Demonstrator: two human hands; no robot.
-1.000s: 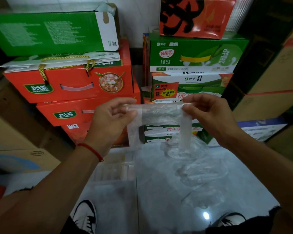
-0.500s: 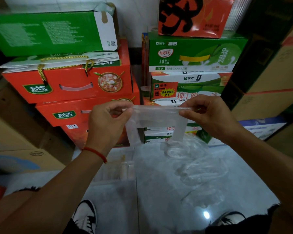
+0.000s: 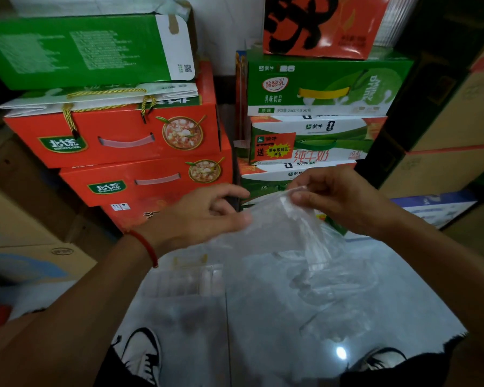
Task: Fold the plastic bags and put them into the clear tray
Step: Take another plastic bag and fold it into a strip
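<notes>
A crinkled, see-through plastic bag (image 3: pixel 280 227) hangs slack, its top corner pinched by the right hand (image 3: pixel 338 199); the left hand (image 3: pixel 196 216) pinches its left edge.

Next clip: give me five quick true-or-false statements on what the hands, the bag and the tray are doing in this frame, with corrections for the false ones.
1. The right hand pinches the top edge of a thin clear plastic bag. True.
2. The clear plastic bag lies flat inside the clear plastic tray. False: it is held up in the air, above the floor.
3. The left hand wears a glove. False: it is bare, with a red string bracelet on the wrist.
4. A loose pile of clear plastic bags lies on the glossy floor under the right hand. True.
5. The clear plastic tray sits on top of the red cartons. False: it is on the floor, below the left wrist.
</notes>
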